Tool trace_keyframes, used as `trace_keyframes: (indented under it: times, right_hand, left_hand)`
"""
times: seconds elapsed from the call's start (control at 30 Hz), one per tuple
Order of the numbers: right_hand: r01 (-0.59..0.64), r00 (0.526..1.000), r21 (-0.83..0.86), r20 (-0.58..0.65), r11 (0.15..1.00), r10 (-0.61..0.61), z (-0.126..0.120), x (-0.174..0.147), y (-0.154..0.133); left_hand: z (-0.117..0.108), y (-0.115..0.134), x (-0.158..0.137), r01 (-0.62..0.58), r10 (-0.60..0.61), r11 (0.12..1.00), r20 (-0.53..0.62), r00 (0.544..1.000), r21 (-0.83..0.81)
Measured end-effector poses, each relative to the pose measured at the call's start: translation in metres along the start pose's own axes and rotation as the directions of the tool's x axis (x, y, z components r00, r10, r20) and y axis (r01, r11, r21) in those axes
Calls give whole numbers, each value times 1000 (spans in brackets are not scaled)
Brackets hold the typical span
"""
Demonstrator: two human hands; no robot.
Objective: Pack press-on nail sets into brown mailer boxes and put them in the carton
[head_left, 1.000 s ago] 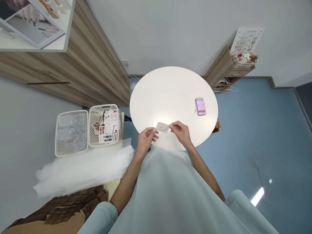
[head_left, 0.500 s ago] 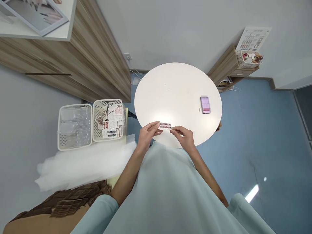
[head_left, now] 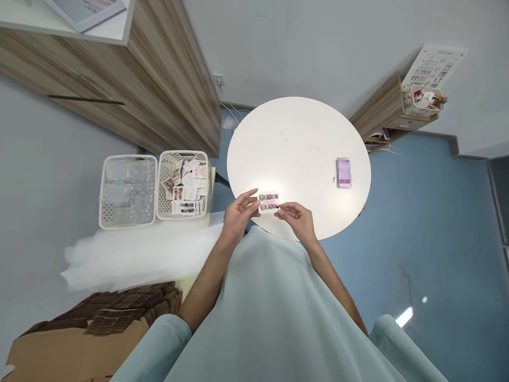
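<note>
Between my two hands is a small white card of press-on nails (head_left: pixel 269 202), held above the near edge of the round white table (head_left: pixel 298 143). Two rows of patterned nails in pinkish, brown and dark tones face up toward me. My left hand (head_left: pixel 238 213) pinches the card's left edge, thumb on the front. At its lower right corner, my right hand (head_left: pixel 297 218) grips with thumb and fingertips.
A purple box or stack (head_left: pixel 344 173) lies at the table's right. To the left stand a white basket of nail cards (head_left: pixel 161 185) and a basket of clear plastic pieces (head_left: pixel 102 196). White sheeting (head_left: pixel 139 249) and brown cardboard (head_left: pixel 79 350) lie nearer me.
The card has tipped up, so its face with both nail rows now shows more fully. Both hands keep their hold. The whole view has shifted slightly.
</note>
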State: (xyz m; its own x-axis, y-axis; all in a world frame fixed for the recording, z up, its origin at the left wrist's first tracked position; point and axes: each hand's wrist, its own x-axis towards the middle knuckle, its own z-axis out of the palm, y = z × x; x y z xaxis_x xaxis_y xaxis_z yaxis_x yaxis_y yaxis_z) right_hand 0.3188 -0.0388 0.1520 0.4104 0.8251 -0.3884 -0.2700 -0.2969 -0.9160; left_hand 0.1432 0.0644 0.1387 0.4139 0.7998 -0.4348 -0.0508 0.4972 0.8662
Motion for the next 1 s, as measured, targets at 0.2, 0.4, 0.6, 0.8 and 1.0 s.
trace_keyframes:
  times: [0.2,0.4,0.6,0.8,1.0]
  right_hand:
    - [-66,983,21,174,998,61,-5,6,-5]
    - [-81,969,3,235,997,78,-5,8,0]
    - [116,993,-315,62,942,-101,2,-1,-8]
    - [244,969,-476,161,845,-189,12,-7,-10]
    - [194,980,-413,48,890,-191,7,-7,-9]
  left_hand:
    - [-7,6,-7,126,-88,985,280,956,-120]
    - [0,4,-12,118,-55,979,342,938,-166]
    - [10,-5,-9,84,-72,995,182,981,-57]
    - [14,-8,-9,39,-40,999,97,994,19]
    - [11,-10,-10,-10,10,998,-8,1000,64]
